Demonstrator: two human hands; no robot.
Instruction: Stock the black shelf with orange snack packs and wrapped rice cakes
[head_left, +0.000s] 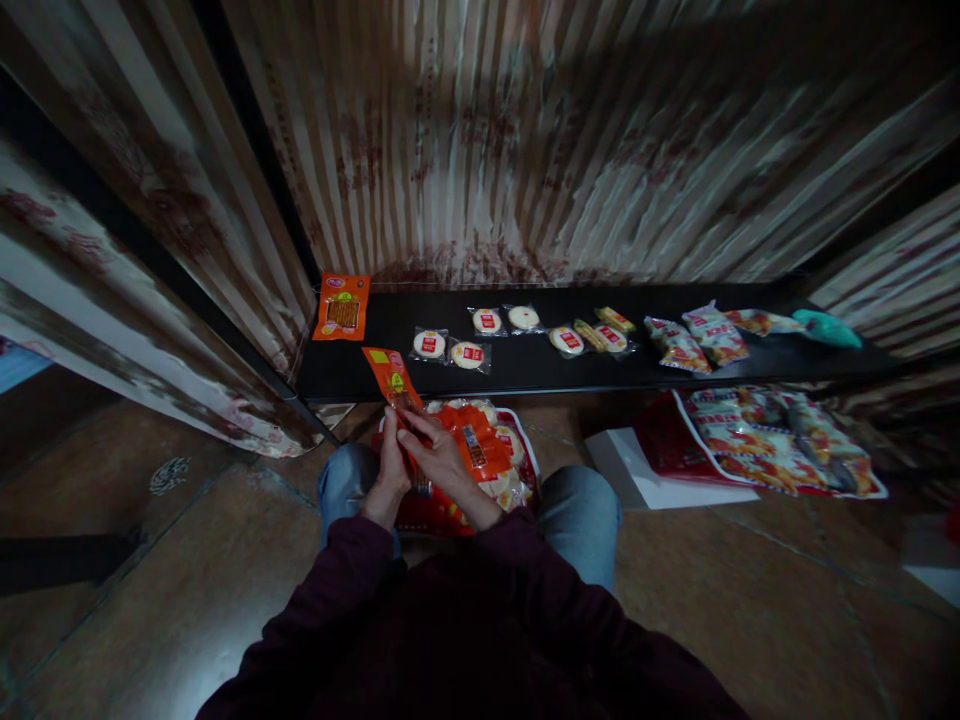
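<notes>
Both my hands hold one orange snack packet (pixel 391 379) upright in front of me. My left hand (pixel 391 468) grips its lower part from the left, fingers closed. My right hand (pixel 442 460) clasps it from the right, fingers wrapped over the packet. Just beyond the hands, between my knees, a red bag (pixel 517 440) is full of more orange and white packets. A low black shelf (pixel 525 372) runs across ahead. On its left end lies another orange packet (pixel 342 308).
Several round white cakes in clear wrappers (pixel 467 354) lie along the shelf, with red-and-white snack bags (pixel 701 338) and a teal item (pixel 826 328) to the right. On the floor at right are a white box (pixel 637 475) and a large printed bag (pixel 780 440). Corrugated metal walls surround the shelf.
</notes>
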